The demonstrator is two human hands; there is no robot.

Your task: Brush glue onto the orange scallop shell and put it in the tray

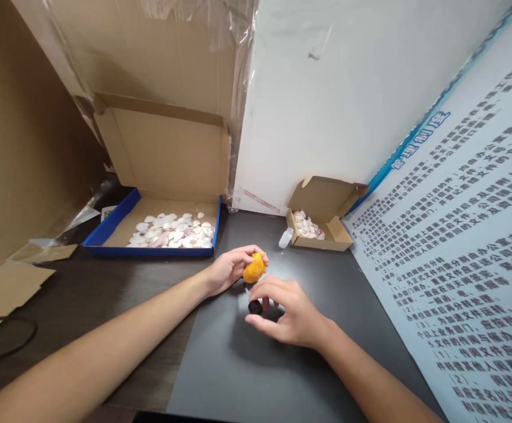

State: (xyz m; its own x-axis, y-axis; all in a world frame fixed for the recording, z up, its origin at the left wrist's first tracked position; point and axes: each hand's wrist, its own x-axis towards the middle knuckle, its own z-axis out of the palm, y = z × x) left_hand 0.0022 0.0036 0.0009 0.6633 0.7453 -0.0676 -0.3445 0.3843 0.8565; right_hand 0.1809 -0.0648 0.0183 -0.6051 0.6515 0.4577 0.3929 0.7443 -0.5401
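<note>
My left hand (231, 268) holds an orange-yellow shell-like piece (254, 268) between thumb and fingers, above the grey mat. Just below and to the right, my right hand (282, 308) has its fingers and thumb curled round a small dark round cap (255, 307). A thin pale tip shows between the cap and the orange piece; its details are too small to tell. The two hands are close together but apart.
A blue-edged box (150, 251) of white shells stands at the back left. A small cardboard box (321, 242) of shells is at the back right, beside a small clear bottle (285, 238). A printed board (467, 235) leans along the right.
</note>
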